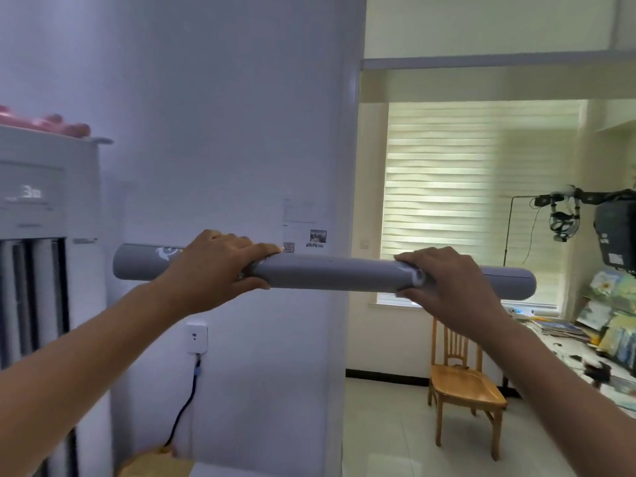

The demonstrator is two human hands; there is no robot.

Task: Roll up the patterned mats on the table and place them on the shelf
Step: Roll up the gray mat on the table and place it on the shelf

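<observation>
A grey mat with white pattern marks, rolled into a long tube (327, 271), is held level at chest height in front of a white wall. My left hand (220, 266) grips the roll left of its middle, fingers curled over the top. My right hand (447, 287) grips it right of the middle in the same way. Both ends of the roll stick out past my hands. No shelf or table with mats shows in this view.
A tall white standing air conditioner (44, 253) is at the left, a wall socket with black cable (197, 339) below the roll. To the right, a wooden chair (464, 380) stands under a window with blinds (475, 201), beside a cluttered desk (585, 349).
</observation>
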